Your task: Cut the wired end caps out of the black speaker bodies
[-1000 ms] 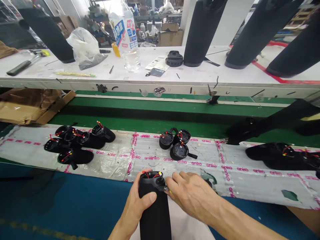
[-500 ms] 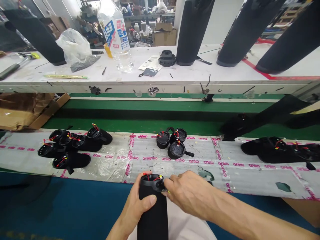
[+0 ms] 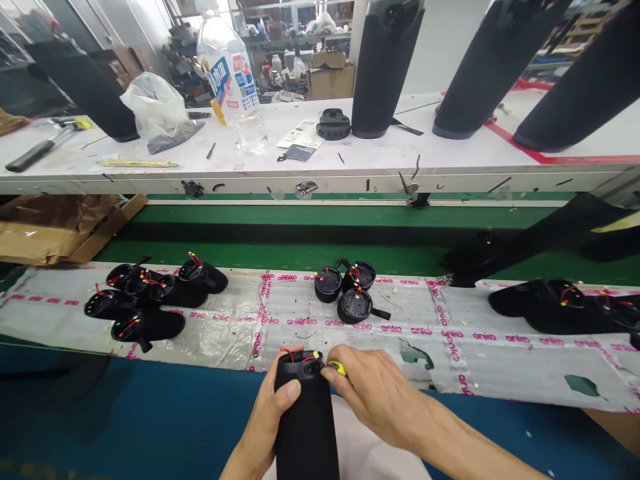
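A black fabric-covered cylinder (image 3: 306, 427) stands upright at the bottom middle, its open top end showing red wires and a small pale-yellow connector. My left hand (image 3: 273, 407) is wrapped round its left side, thumb across the front below the rim. At the right edge of the rim, my right hand (image 3: 370, 383) is closed on a small tool with a yellow-green handle (image 3: 337, 367); the tool's tip is too small to make out. Beyond my hands, several round black caps with red wires (image 3: 355, 305) sit together on the wrapped strip.
More black cylinders with wires lie on the wrapped strip (image 3: 300, 337) at left (image 3: 150, 325) and right (image 3: 545, 307). The white shelf (image 3: 250, 162) above bears a bottle (image 3: 233, 87), a plastic bag (image 3: 160, 110) and upright black cylinders (image 3: 385, 73). A cardboard box (image 3: 107, 227) stands left.
My right hand has drawn slightly back from the rim, and the tool's yellow-green handle shows more. The cylinder has shifted slightly left at its top. The camera view has tilted up a little.
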{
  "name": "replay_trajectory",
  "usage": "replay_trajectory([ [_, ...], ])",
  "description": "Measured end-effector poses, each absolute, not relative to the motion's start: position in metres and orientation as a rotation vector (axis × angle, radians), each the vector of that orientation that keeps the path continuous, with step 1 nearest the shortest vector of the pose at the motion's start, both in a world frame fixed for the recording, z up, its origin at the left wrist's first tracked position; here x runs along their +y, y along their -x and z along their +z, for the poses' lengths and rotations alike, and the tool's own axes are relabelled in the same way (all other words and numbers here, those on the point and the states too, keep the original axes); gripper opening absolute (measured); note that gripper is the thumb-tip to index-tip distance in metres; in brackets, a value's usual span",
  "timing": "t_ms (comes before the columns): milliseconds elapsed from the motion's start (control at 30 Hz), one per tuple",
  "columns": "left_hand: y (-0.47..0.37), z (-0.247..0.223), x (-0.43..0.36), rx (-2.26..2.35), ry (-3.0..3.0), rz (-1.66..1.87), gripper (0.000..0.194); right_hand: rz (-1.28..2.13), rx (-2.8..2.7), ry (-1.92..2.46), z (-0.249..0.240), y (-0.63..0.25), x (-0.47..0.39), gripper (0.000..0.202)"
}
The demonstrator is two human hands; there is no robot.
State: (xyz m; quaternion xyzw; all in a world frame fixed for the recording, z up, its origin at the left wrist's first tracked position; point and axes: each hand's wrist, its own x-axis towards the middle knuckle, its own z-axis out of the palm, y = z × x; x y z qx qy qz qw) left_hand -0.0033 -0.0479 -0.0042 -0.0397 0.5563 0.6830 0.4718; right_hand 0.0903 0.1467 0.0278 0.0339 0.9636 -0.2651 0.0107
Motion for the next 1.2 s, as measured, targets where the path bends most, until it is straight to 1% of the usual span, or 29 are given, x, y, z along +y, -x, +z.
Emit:
replay_trajectory([
  [67,0.005,-0.005,-0.048,1.387,0.092,1.665,0.070,-0.928,2.999,-0.176,0.028,-0.094,0.148,0.010],
  [167,0.010,-0.005,-0.049,1.421,0.102,1.630,0.071,-0.962,2.970,-0.180,0.029,-0.098,0.149,0.007],
  [333,0.013,-0.001,-0.048,1.447,0.086,1.617,0.073,-0.735,2.912,-0.144,0.032,-0.099,0.139,0.004],
  [467,0.010,0.003,-0.046,1.522,-0.005,1.629,0.076,-0.491,3.004,0.010,0.035,-0.099,0.131,0.005],
  [533,0.009,0.003,-0.047,1.546,-0.026,1.633,0.075,-0.444,3.028,0.049,0.035,-0.098,0.132,0.005],
  [600,0.008,0.002,-0.048,1.501,-0.003,1.654,0.077,-0.584,3.008,-0.048,0.034,-0.097,0.136,0.003],
  [700,0.010,-0.003,-0.051,1.413,0.070,1.667,0.087,-0.993,2.847,-0.338,0.032,-0.096,0.144,0.017],
  [800,0.011,-0.006,-0.051,1.406,0.133,1.673,0.091,-1.280,2.653,-0.491,0.028,-0.095,0.148,0.030],
  [933,0.011,-0.006,-0.046,1.413,0.207,1.706,0.088,-1.606,2.428,-0.527,0.011,-0.089,0.139,0.034],
  [1033,0.014,-0.013,-0.047,1.322,0.238,1.751,0.078,-2.039,2.040,-0.562,-0.012,-0.078,0.128,0.045],
  [1100,0.018,-0.027,-0.050,1.214,0.250,1.792,0.075,-2.274,1.765,-0.567,-0.028,-0.072,0.122,0.052],
  [1133,0.021,-0.037,-0.052,1.191,0.239,1.807,0.077,-2.328,1.706,-0.584,-0.035,-0.069,0.120,0.053],
  [1200,0.026,-0.056,-0.056,1.315,0.183,1.768,0.081,-2.317,1.725,-0.649,-0.044,-0.068,0.118,0.049],
])
